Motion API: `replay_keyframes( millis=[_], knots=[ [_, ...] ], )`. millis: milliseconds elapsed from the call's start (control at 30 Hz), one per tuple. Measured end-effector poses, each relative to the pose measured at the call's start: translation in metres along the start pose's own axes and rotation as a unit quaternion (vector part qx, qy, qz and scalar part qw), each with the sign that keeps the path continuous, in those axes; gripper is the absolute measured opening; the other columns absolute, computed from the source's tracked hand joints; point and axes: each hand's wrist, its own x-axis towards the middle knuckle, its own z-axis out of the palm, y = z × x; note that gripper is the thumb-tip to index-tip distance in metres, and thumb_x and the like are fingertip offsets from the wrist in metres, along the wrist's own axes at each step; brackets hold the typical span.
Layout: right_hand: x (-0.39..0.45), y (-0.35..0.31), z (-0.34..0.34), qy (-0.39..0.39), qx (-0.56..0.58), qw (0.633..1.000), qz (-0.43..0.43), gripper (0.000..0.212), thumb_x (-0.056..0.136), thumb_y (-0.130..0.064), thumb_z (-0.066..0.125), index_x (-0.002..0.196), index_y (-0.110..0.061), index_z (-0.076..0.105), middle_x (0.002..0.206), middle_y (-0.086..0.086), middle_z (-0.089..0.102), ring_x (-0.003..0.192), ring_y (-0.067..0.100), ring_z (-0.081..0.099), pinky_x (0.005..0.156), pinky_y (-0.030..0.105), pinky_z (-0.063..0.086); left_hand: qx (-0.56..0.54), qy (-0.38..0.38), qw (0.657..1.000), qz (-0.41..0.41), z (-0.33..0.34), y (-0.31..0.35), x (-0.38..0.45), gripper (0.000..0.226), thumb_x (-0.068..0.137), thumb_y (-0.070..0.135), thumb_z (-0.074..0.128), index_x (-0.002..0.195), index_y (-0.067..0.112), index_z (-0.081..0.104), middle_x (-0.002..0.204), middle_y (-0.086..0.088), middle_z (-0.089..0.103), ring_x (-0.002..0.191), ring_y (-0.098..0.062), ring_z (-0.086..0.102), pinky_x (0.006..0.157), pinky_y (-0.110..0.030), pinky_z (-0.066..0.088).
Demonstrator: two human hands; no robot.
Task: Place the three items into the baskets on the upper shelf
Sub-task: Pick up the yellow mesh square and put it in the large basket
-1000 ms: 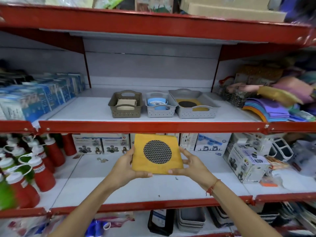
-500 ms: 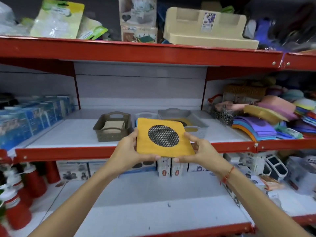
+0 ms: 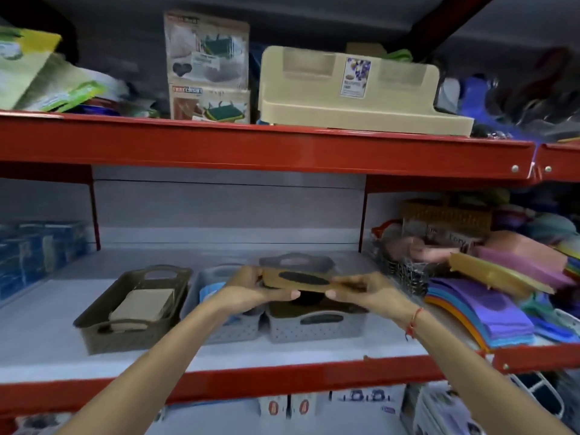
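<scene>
Holding the yellow mat [image 3: 298, 281] nearly flat over the large grey basket [image 3: 317, 324], both hands clamped on its edges: left hand [image 3: 251, 288] on the left side, right hand [image 3: 361, 291] on the right. Mat not yet released, apart from the basket floor. Brown basket [image 3: 131, 312] already holds a tan pad [image 3: 142, 304]; middle grey basket [image 3: 216, 309] shows something blue inside, mostly hidden by the left arm. Judging by this, two items look placed and the mat is the last. Frame blurred; what lies under the mat is unclear.
</scene>
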Motion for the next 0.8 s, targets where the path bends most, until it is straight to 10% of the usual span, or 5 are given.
replay_keyframes(
  millis=[133, 300, 533, 800],
  knots=[
    [0.017, 0.021, 0.002, -0.007, -0.050, 0.999, -0.017, 0.059, 0.062, -0.060, 0.069, 0.113, -0.029, 0.070, 0.090, -0.016, 0.072, 0.080, 0.000, 0.065, 0.062, 0.004, 0.042, 0.052, -0.049, 0.997, -0.017, 0.010, -0.004, 0.015, 0.026, 0.080, 0.045, 0.070, 0.099, 0.028, 0.063, 0.086, 0.012, 0.069, 0.080, -0.005, 0.065, 0.067, -0.013, 0.050],
    [0.027, 0.027, 0.001, -0.029, -0.133, 0.989, -0.052, 0.036, 0.073, -0.040, 0.075, 0.106, -0.027, 0.073, 0.100, -0.014, 0.074, 0.078, -0.016, 0.064, 0.069, -0.001, 0.043, 0.200, -0.120, 0.971, -0.056, 0.027, -0.002, 0.025, 0.058, 0.088, 0.053, 0.054, 0.133, 0.016, 0.047, 0.131, 0.000, 0.051, 0.120, -0.020, 0.049, 0.104, -0.029, 0.039],
    [0.042, 0.029, 0.003, -0.036, -0.293, 0.950, -0.102, 0.031, 0.077, -0.046, 0.069, 0.107, -0.038, 0.071, 0.110, -0.014, 0.073, 0.098, 0.004, 0.068, 0.092, 0.024, 0.053, 0.437, -0.165, 0.880, -0.088, 0.038, -0.009, 0.047, 0.072, 0.096, 0.049, 0.041, 0.149, 0.002, 0.024, 0.162, -0.014, 0.001, 0.148, -0.029, -0.013, 0.121, -0.050, 0.001],
    [0.060, 0.022, 0.011, -0.052, -0.429, 0.890, -0.143, 0.030, 0.084, -0.047, 0.062, 0.110, -0.036, 0.070, 0.107, -0.010, 0.074, 0.095, 0.019, 0.066, 0.080, 0.027, 0.047, 0.541, -0.178, 0.813, -0.122, 0.046, 0.002, 0.059, 0.040, 0.091, -0.002, 0.038, 0.129, -0.002, 0.051, 0.151, -0.022, 0.034, 0.144, -0.032, 0.022, 0.120, -0.050, 0.011]
  ],
)
